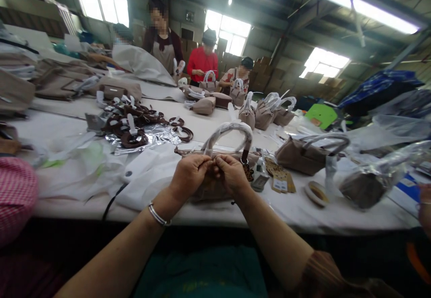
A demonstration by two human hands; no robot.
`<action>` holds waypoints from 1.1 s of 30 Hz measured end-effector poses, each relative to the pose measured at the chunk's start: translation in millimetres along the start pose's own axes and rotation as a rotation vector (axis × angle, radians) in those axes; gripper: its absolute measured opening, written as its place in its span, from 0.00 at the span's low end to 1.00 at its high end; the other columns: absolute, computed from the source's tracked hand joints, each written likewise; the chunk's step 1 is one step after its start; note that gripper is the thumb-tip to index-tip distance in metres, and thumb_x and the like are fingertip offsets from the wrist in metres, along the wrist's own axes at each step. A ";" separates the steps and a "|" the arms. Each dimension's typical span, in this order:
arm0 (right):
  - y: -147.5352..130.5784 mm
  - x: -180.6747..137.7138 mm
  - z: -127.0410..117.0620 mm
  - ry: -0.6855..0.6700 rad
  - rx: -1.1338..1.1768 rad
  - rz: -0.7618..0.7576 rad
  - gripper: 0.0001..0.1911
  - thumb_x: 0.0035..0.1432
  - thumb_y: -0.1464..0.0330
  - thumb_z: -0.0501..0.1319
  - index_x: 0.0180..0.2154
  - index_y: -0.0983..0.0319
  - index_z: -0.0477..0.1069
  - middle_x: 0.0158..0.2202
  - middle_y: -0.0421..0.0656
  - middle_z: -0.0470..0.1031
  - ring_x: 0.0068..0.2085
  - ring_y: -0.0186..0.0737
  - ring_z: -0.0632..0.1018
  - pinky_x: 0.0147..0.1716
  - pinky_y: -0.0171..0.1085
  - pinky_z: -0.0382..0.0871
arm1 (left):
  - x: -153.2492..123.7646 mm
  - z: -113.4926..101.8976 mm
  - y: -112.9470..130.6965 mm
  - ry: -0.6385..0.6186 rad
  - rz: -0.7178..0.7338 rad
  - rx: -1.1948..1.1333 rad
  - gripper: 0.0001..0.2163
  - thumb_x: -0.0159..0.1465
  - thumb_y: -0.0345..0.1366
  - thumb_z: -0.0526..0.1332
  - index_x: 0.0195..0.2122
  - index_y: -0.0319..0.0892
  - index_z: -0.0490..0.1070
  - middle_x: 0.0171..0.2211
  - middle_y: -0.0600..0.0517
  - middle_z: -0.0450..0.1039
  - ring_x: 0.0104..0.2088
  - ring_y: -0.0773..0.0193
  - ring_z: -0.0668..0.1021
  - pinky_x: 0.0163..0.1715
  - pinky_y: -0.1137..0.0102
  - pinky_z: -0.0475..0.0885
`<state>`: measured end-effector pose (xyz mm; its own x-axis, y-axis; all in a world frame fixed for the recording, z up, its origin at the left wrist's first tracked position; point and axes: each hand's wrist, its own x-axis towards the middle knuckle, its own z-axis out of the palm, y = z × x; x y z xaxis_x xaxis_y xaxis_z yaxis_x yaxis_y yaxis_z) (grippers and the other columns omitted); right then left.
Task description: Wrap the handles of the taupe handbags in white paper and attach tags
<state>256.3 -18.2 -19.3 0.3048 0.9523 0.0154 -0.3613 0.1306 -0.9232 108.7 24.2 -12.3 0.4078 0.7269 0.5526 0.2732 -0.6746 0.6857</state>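
A taupe handbag (210, 191) lies on the table in front of me, its arched handles (232, 128) wrapped in pale film. My left hand (189, 173) and my right hand (233, 173) meet over the bag's upper edge, at the near foot of the handle. Both are closed in a pinch, fingertips almost touching. Whatever lies between the fingers is too small and hidden to name. A leopard-patterned charm (248, 172) hangs beside my right hand. Just right of it are a small silvery packet (260, 179) and several brown paper tags (280, 175).
Left of the bag is a pile of dark brown straps (133, 120). A tape roll (316, 193), another taupe bag (298, 156) and a plastic-covered bag (363, 185) lie to the right. More handbags (266, 111) stand farther back. Co-workers stand across the table; a checked sleeve (16, 194) is at left.
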 end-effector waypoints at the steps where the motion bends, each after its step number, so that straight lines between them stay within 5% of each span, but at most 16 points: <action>1: 0.0 -0.2 0.5 -0.006 -0.002 0.002 0.15 0.44 0.61 0.74 0.29 0.63 0.75 0.21 0.36 0.72 0.19 0.27 0.68 0.16 0.25 0.61 | 0.2 0.4 0.6 0.006 0.040 0.038 0.08 0.67 0.33 0.57 0.37 0.42 0.77 0.35 0.49 0.78 0.37 0.61 0.78 0.44 0.67 0.71; 6: -1.8 -1.3 3.5 -0.013 0.027 0.034 0.15 0.46 0.60 0.73 0.29 0.63 0.72 0.19 0.34 0.68 0.18 0.26 0.63 0.15 0.26 0.54 | -0.3 3.8 5.6 0.027 0.107 0.184 0.10 0.68 0.32 0.55 0.34 0.39 0.75 0.32 0.47 0.73 0.36 0.59 0.74 0.41 0.66 0.70; 19: -8.2 0.4 4.6 -0.036 0.092 0.125 0.13 0.45 0.63 0.72 0.27 0.63 0.72 0.25 0.38 0.71 0.22 0.27 0.66 0.15 0.25 0.56 | -1.9 9.8 9.7 0.101 0.088 0.179 0.09 0.67 0.31 0.55 0.33 0.40 0.73 0.32 0.47 0.73 0.36 0.59 0.75 0.40 0.67 0.70; 33: 5.2 0.4 6.2 0.032 -0.008 0.025 0.15 0.44 0.61 0.73 0.28 0.64 0.73 0.19 0.35 0.70 0.19 0.27 0.66 0.17 0.26 0.59 | -1.7 18.5 5.9 0.125 0.073 0.183 0.10 0.67 0.31 0.53 0.31 0.41 0.72 0.31 0.48 0.72 0.35 0.59 0.75 0.39 0.66 0.70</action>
<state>249.1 -15.4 -21.7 0.3239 0.9459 -0.0196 -0.3623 0.1049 -0.9261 125.6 16.6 -17.9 0.3239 0.6778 0.6600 0.4048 -0.7298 0.5508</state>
